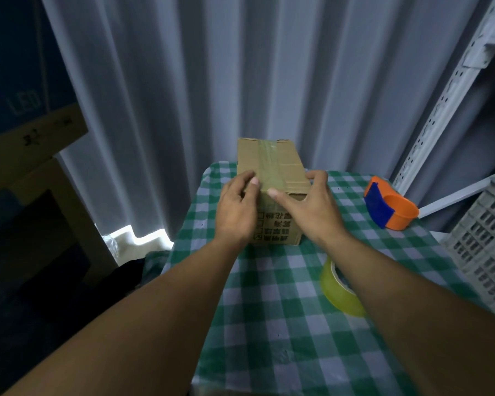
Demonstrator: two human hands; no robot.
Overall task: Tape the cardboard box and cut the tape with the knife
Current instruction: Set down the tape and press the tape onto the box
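A brown cardboard box [272, 164] stands on a table with a green and white checked cloth [269, 310]. A strip of clear tape runs along the middle of its top. My left hand [237, 208] grips the box's near left corner, thumb on the top. My right hand [312, 207] holds the near right corner, thumb on the top edge and fingers around the right side. A roll of yellowish clear tape [340, 290] lies on the cloth, partly hidden by my right forearm. No knife is in view.
An orange and blue tape dispenser [389, 207] sits on the cloth at the right. A grey slotted crate [486, 247] and a white metal shelf upright [440, 101] stand further right. Grey curtains hang behind. Cardboard boxes [32, 144] are stacked at the left.
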